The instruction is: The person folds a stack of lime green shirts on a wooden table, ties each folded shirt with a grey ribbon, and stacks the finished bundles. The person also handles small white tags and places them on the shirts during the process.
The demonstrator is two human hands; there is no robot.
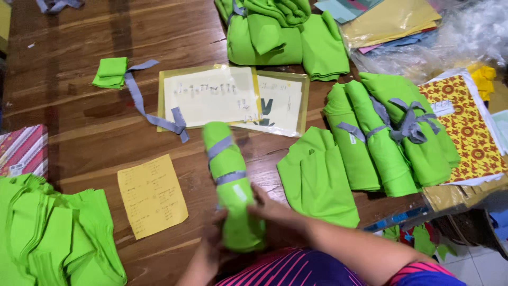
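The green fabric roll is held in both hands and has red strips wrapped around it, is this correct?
Not quite. In the head view the green fabric roll is held by the left hand and right hand, but the strips around it are grey, not red.

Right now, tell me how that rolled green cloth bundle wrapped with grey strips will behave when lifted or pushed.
The rolled green cloth bundle likely stays fairly firm, since the grey strips bind it tightly. Being soft fabric, it probably feels light and unbreakable. Its rounded shape could roll on the wooden table if pushed sideways. The left hand and right hand grip its near end.
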